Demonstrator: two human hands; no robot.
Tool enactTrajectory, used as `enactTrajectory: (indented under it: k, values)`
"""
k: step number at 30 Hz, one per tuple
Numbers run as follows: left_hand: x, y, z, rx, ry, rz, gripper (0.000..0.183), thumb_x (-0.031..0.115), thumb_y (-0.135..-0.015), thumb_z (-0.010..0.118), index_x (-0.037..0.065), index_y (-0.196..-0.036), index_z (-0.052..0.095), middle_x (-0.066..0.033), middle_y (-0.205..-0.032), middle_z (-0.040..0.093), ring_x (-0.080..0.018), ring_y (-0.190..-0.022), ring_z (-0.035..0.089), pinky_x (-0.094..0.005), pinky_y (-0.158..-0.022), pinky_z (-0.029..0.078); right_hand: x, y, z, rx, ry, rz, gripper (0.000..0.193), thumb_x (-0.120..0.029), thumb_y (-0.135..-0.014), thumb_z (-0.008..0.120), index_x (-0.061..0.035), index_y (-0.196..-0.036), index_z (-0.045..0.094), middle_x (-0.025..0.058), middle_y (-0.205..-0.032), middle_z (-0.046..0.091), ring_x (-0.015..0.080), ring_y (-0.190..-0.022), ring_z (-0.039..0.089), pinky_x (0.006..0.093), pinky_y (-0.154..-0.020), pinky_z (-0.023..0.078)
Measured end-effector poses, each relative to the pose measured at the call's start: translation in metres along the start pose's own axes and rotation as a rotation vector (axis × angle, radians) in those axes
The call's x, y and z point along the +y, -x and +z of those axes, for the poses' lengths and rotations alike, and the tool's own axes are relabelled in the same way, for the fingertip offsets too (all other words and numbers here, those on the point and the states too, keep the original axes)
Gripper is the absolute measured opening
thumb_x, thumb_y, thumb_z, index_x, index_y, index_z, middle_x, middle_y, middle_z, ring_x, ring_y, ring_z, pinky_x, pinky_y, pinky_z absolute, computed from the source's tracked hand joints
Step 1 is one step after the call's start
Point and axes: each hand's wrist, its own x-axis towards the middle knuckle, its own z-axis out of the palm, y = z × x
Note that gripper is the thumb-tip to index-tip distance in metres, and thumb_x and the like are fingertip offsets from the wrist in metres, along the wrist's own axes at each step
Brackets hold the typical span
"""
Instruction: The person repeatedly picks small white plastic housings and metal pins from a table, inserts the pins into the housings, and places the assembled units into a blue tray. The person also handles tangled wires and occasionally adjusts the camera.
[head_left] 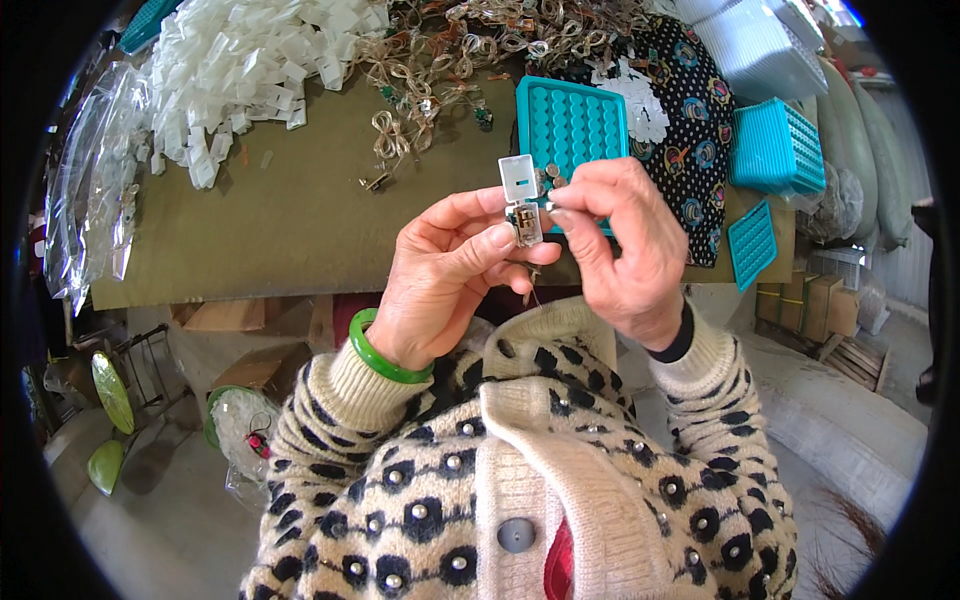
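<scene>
My left hand [440, 265] holds a small clear plastic case [526, 226] between thumb and fingers, above the table's front edge. Its white lid [517, 177] is flipped up, and metal contacts and a bit of circuitry show inside. Close by on the right, my right hand [630, 235] is pinched at the fingertips around a small silvery piece [551, 206], partly hidden by the fingers. Several little round metal discs [555, 175], like button cells, show just beyond the fingertips, over the near part of a teal tray [572, 95]. Thin wire hangs below my left fingers.
White plastic cases [240, 75] are heaped at the far left of the table [250, 235]. Bundles of wired parts [440, 60] lie along the back. On the right are patterned dark cloth [690, 130], white flat pieces [635, 100], stacked teal trays [775, 145] and a single teal tray [752, 245].
</scene>
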Motion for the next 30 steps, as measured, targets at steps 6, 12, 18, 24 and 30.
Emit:
enactTrajectory:
  k: [6,12,18,24,30]
  values:
    - [-0.004,0.005,-0.004,0.013,0.026,0.034,0.028,0.003,-0.093,0.061,-0.002,-0.121,0.057,-0.0152,-0.1,0.068,-0.0223,-0.085,0.07,-0.0276,-0.058,0.057,-0.007,0.006,0.015,0.086,0.066,-0.078,0.019,0.004,-0.082,0.07,-0.0005,-0.098,0.062,0.013,-0.091,0.061,0.025,-0.076,0.06,0.0324,-0.065,0.051]
    - [-0.006,0.009,-0.002,0.01,0.007,0.063,0.025,0.003,-0.092,0.063,-0.001,-0.117,0.06,-0.0134,-0.095,0.069,-0.0194,-0.077,0.07,-0.0259,-0.054,0.055,-0.009,0.006,0.017,0.044,0.052,-0.148,0.025,0.009,-0.072,0.071,0.0016,-0.094,0.061,0.0131,-0.09,0.058,0.0269,-0.073,0.057,0.035,-0.06,0.048]
    - [-0.003,0.014,-0.002,-0.026,-0.071,0.12,0.021,0.002,-0.092,0.063,0.001,-0.113,0.063,-0.0144,-0.094,0.069,-0.0226,-0.078,0.07,-0.0286,-0.058,0.057,-0.016,-0.001,0.003,-0.151,-0.196,0.02,0.013,0.001,-0.085,0.068,0.0004,-0.094,0.058,0.012,-0.089,0.06,0.0218,-0.075,0.059,0.0306,-0.067,0.05]
    - [-0.002,0.018,0.003,-0.069,-0.204,0.265,0.021,0.0,-0.089,0.066,0.002,-0.11,0.064,-0.0148,-0.1,0.068,-0.0262,-0.082,0.07,-0.0343,-0.067,0.06,-0.026,0.0,0.001,-0.148,-1.244,0.84,0.019,-0.001,-0.091,0.064,-0.0006,-0.102,0.049,0.0068,-0.094,0.058,0.0133,-0.079,0.06,0.0271,-0.07,0.053]
    - [0.0,0.016,0.001,-0.046,-0.212,0.266,0.019,0.001,-0.089,0.066,0.0,-0.108,0.062,-0.0129,-0.102,0.067,-0.024,-0.088,0.069,-0.0342,-0.074,0.06,-0.026,-0.003,0.011,-0.133,-1.099,0.815,0.034,-0.007,-0.092,0.066,-0.0006,-0.122,0.05,0.0079,-0.105,0.06,0.0127,-0.088,0.061,0.0247,-0.075,0.052]
